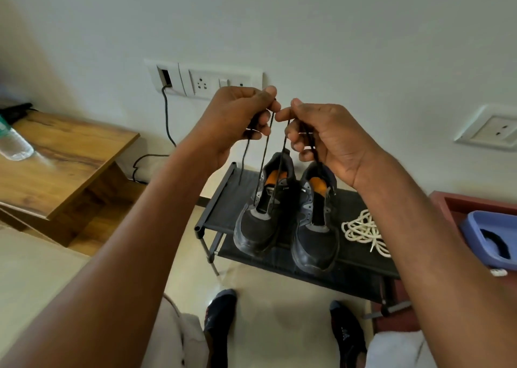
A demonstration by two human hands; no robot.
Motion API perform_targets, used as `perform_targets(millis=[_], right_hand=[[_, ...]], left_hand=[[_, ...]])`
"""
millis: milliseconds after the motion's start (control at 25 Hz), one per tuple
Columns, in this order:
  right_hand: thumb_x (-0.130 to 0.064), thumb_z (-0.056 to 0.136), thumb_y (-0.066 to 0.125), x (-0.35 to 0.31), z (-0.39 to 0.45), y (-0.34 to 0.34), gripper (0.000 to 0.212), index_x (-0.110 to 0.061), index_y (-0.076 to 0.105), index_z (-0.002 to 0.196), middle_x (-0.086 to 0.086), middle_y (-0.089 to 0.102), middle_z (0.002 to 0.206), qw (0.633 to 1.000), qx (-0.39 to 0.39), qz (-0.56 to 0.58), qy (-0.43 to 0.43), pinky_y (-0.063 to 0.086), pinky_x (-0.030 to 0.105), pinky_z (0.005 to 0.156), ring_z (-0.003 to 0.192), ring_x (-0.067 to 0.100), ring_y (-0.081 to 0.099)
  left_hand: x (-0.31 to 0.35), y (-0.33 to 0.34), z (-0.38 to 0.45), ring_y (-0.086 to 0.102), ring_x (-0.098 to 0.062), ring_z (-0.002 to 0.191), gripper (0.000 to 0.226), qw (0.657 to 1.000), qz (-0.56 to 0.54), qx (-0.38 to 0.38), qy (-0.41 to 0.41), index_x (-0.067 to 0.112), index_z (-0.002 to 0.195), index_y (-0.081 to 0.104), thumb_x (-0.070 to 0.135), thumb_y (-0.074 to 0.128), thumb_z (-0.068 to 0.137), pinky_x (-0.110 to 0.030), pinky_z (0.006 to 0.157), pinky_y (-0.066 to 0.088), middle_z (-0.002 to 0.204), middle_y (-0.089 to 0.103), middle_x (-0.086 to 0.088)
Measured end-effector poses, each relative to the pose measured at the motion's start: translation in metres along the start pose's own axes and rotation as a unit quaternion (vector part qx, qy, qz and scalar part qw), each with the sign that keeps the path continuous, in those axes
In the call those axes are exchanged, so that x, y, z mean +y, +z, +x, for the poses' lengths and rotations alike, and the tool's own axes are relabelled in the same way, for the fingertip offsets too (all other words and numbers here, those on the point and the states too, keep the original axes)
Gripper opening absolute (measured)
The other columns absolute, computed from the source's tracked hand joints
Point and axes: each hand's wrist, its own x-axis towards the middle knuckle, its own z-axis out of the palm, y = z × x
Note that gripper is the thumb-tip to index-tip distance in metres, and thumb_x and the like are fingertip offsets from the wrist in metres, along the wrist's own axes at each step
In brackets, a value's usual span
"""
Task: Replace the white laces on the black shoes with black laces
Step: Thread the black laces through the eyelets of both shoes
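**A:** What have I got in hand?

**B:** Black laces (265,143). My left hand (237,118) pinches a strand between thumb and forefinger, the other fingers curled under with more lace looped through them. My right hand (316,135) does the same: thumb and forefinger nipped on a strand, the rest folded round a bunch. Both hands are raised, fingertips near each other, well above the shoes (285,222).

**A:** And the shoes?

**B:** Side by side on the rack (218,199), toes toward me, tongues open. The right one looks unlaced. On the left one, strands run down from my hands to its lower eyelets, so I judge threading has started there, though I can't tell how many holes are done. The white laces (363,230) lie in a loose heap on the rack just beside the right shoe.

**A:** How will the lace behave?

**B:** Limp and light, I'd say. It hangs straight, with a free end dangling below my left hand. No stiffness to push with, so I'd take it right at the tip, where the hard end should steer into an eyelet. It's thin and probably slick; a firm pinch, not a loose one.

**A:** Risks?

**B:** Tangling the bunch, or tugging the shoe off the rack.
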Motion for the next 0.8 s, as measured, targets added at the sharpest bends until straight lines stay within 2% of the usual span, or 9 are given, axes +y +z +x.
perform_targets(millis=[160, 400, 520, 640, 800], right_hand=[[-0.033, 0.109, 0.054, -0.042, -0.009, 0.006, 0.030, -0.015, 0.079, 0.110, 0.004, 0.071, 0.082, 0.996, 0.060, -0.034, -0.063, 0.051, 0.031, 0.066, 0.071, 0.016, 0.064], [-0.028, 0.107, 0.059, -0.100, -0.023, 0.015, 0.025, -0.014, 0.079, 0.109, 0.003, 0.077, 0.085, 0.987, 0.100, -0.034, -0.118, 0.059, 0.036, 0.081, 0.076, 0.016, 0.072], [-0.032, 0.106, 0.060, -0.130, -0.025, 0.020, 0.027, -0.013, 0.079, 0.103, 0.001, 0.078, 0.082, 0.983, 0.125, -0.082, -0.110, 0.058, 0.035, 0.081, 0.072, 0.013, 0.073], [-0.034, 0.103, 0.063, -0.164, -0.030, 0.022, 0.029, -0.011, 0.079, 0.100, -0.002, 0.074, 0.075, 0.978, 0.145, -0.104, -0.105, 0.056, 0.033, 0.076, 0.068, 0.012, 0.069], [-0.033, 0.102, 0.065, -0.195, -0.036, 0.025, 0.025, -0.013, 0.081, 0.100, -0.004, 0.070, 0.076, 0.976, 0.161, -0.070, -0.131, 0.056, 0.031, 0.073, 0.070, 0.012, 0.067]], left_hand=[[0.048, 0.002, 0.002, 0.064, -0.015, 0.070, 0.035, 0.999, -0.003, 0.015, 0.029, 0.005, 0.106, 0.076, 0.037, 0.062, 0.104, -0.031, 0.072, 0.053, 0.071, 0.062, 0.000], [0.121, 0.003, 0.006, 0.067, -0.011, 0.064, 0.031, 0.996, 0.065, 0.046, 0.037, 0.011, 0.096, 0.076, 0.038, 0.063, 0.103, -0.028, 0.067, 0.053, 0.069, 0.065, 0.004], [0.148, 0.001, 0.003, 0.067, -0.011, 0.065, 0.032, 0.989, 0.115, 0.077, 0.045, 0.010, 0.095, 0.076, 0.037, 0.062, 0.103, -0.025, 0.064, 0.052, 0.074, 0.066, 0.002], [0.171, 0.001, 0.001, 0.072, -0.013, 0.075, 0.030, 0.983, 0.136, 0.102, 0.066, 0.010, 0.090, 0.075, 0.037, 0.065, 0.101, -0.027, 0.065, 0.052, 0.082, 0.073, -0.001], [0.190, 0.000, -0.004, 0.079, -0.019, 0.082, 0.028, 0.989, 0.074, 0.091, 0.088, 0.007, 0.094, 0.071, 0.033, 0.062, 0.103, -0.032, 0.070, 0.057, 0.089, 0.079, -0.007]])
